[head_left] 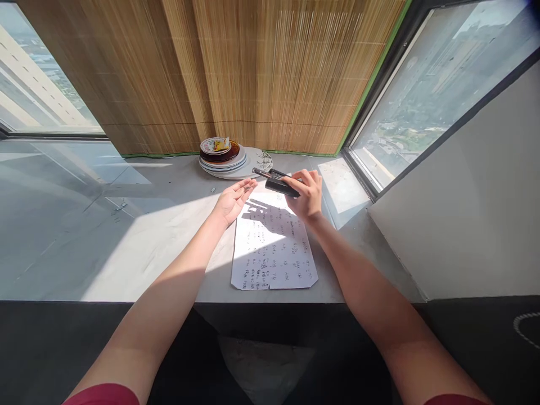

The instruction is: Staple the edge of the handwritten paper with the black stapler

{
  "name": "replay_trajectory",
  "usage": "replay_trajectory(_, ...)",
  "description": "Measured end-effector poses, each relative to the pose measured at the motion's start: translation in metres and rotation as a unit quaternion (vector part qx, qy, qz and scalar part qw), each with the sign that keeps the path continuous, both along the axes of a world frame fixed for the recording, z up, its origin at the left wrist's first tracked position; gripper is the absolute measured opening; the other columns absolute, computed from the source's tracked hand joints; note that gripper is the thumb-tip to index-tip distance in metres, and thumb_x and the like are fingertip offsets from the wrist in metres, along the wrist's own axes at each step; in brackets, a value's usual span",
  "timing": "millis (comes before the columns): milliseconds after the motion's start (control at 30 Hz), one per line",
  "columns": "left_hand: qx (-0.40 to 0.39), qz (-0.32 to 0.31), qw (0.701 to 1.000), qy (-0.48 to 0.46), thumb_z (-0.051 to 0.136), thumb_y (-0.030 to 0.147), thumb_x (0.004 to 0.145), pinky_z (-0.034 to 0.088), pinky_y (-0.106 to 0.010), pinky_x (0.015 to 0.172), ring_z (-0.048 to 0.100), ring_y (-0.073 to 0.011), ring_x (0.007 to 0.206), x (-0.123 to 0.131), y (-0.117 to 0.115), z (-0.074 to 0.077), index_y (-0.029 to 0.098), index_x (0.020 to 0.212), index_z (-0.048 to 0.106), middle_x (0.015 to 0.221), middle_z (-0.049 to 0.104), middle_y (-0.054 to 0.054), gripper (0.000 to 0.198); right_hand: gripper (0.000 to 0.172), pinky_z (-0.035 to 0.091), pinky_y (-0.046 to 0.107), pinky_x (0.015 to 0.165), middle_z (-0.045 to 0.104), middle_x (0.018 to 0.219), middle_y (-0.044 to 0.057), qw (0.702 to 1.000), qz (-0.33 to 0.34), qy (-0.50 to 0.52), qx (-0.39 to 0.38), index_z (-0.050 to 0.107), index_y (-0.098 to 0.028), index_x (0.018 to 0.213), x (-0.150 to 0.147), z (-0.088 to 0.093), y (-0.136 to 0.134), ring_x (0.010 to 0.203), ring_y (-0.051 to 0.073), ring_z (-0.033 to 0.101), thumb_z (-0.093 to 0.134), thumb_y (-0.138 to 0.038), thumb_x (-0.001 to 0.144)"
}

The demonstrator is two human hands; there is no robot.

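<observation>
My right hand is closed around a black stapler-like tool, held above the far end of a sheet of paper. A slim metallic end of the tool points left toward my other hand. Palm up and fingers stretched, my left hand hovers by the sheet's upper left edge; whether something tiny lies on its fingers, I cannot make out. The white paper carries columns of handwriting. Its near corners are cut off, and there is a small notch in its near edge. Shadows of the hand and tool fall across it.
Behind my hands stands a stack of plates, with a small yellow packet on top. A bamboo blind hangs behind the grey ledge. Windows flank it, and a white wall rises on the right.
</observation>
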State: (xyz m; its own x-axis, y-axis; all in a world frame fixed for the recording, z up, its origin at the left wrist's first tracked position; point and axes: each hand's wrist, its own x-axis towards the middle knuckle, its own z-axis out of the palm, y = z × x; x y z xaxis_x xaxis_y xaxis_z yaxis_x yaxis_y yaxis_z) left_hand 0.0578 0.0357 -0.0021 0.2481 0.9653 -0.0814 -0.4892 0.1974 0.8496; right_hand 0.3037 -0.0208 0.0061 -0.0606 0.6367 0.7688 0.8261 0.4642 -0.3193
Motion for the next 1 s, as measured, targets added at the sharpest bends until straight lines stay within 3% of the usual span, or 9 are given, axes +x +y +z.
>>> replay_trajectory(67,-0.008,0.034,0.999,0.003,0.059,0.003,0.097,0.048,-0.042,0.133,0.068,-0.0253,0.145,0.000,0.001,0.000,0.016,0.125,0.074,0.134,0.079,-0.016,0.035,0.007,0.046,0.044,0.077,0.058,0.088,0.006,0.996,0.037,0.078,-0.027,0.074,-0.027,0.097,0.007,0.002,-0.001,0.082,0.025,0.052,0.073,-0.033,0.095)
replay_trajectory(200,-0.005,0.071,0.997,0.029,0.061,0.002,0.097,0.054,-0.040,0.126,0.076,-0.0229,0.131,0.003,0.000,0.000,0.017,0.115,0.074,0.124,0.082,-0.014,0.026,0.033,0.038,0.036,0.068,0.050,0.079,0.000,0.953,0.228,0.114,-0.162,0.057,-0.024,0.075,0.009,0.008,-0.009,0.071,0.017,0.045,0.077,-0.045,0.092)
replay_trajectory(267,0.006,0.063,0.997,0.049,0.063,0.003,0.098,0.056,-0.041,0.124,0.080,-0.0216,0.120,0.005,-0.003,0.000,0.016,0.107,0.075,0.115,0.083,-0.012,0.020,0.033,0.038,0.034,0.069,0.053,0.080,-0.001,0.921,0.309,0.065,-0.228,0.058,-0.024,0.076,0.002,0.010,-0.012,0.073,0.016,0.046,0.078,-0.045,0.091)
replay_trajectory(333,0.017,0.039,0.997,0.072,0.067,0.005,0.097,0.057,-0.041,0.121,0.081,-0.0209,0.113,0.006,-0.006,0.000,0.016,0.105,0.076,0.110,0.084,-0.011,0.016,0.030,0.038,0.034,0.070,0.055,0.082,-0.001,0.899,0.346,0.011,-0.269,0.060,-0.024,0.077,-0.007,0.009,-0.014,0.074,0.016,0.047,0.079,-0.042,0.091)
replay_trajectory(467,0.059,-0.001,0.994,0.091,0.083,0.012,0.089,0.059,-0.044,0.114,0.080,-0.0224,0.107,0.006,-0.007,-0.004,0.017,0.107,0.078,0.107,0.083,-0.011,0.018,0.033,0.042,0.034,0.075,0.060,0.086,0.000,0.884,0.365,-0.019,-0.291,0.067,-0.023,0.083,-0.015,0.005,-0.011,0.077,0.017,0.052,0.078,-0.052,0.096)
replay_trajectory(600,0.114,-0.021,0.988,0.099,0.103,0.027,0.070,0.061,-0.045,0.104,0.078,-0.0236,0.100,0.005,-0.003,-0.011,0.017,0.103,0.077,0.104,0.081,-0.009,0.044,0.047,0.050,0.037,0.087,0.072,0.106,0.005,0.898,0.340,0.116,-0.255,0.076,-0.027,0.111,-0.011,0.006,-0.010,0.097,0.022,0.064,0.053,-0.067,0.111)
replay_trajectory(700,0.142,-0.017,0.984,0.107,0.108,0.036,0.060,0.062,-0.044,0.100,0.076,-0.0215,0.094,0.003,0.001,-0.015,0.018,0.102,0.076,0.101,0.079,-0.006,0.056,0.049,0.054,0.043,0.096,0.074,0.122,0.008,0.901,0.328,0.163,-0.233,0.078,-0.030,0.122,-0.010,0.006,-0.009,0.114,0.027,0.067,0.053,-0.071,0.111)
replay_trajectory(867,0.164,-0.006,0.981,0.105,0.109,0.042,0.059,0.063,-0.041,0.099,0.075,-0.0195,0.094,0.004,0.002,-0.017,0.019,0.100,0.073,0.096,0.075,-0.003,0.060,0.046,0.058,0.049,0.103,0.072,0.139,0.007,0.895,0.351,0.122,-0.246,0.078,-0.038,0.134,-0.014,0.003,-0.006,0.123,0.029,0.068,0.055,-0.070,0.110)
replay_trajectory(1000,0.182,0.000,0.977,0.112,0.108,0.046,0.062,0.065,-0.038,0.090,0.074,-0.0184,0.089,0.007,0.000,-0.015,0.020,0.099,0.071,0.095,0.073,-0.002,0.058,0.046,0.060,0.049,0.102,0.074,0.139,0.008,0.902,0.331,0.125,-0.246,0.080,-0.035,0.134,-0.013,0.001,-0.004,0.125,0.030,0.069,0.058,-0.067,0.110)
